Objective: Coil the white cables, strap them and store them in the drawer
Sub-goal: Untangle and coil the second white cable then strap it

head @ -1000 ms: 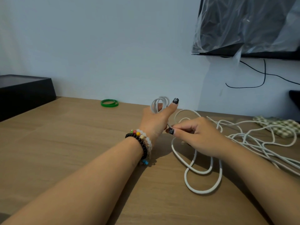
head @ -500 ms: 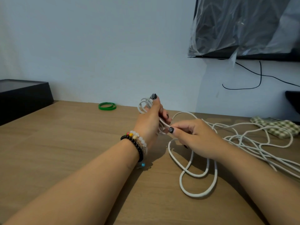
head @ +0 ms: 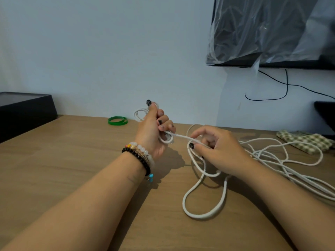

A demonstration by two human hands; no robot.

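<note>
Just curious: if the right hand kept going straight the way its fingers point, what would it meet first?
Probably the left hand, holding a small coil of white cable. The right hand points leftward along the taut strand; depth is uncertain.

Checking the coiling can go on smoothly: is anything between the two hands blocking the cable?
Nothing visible does. The white cable runs freely from the coil in the left hand to the right hand. The green bands lie apart, nearer the wall.
</note>
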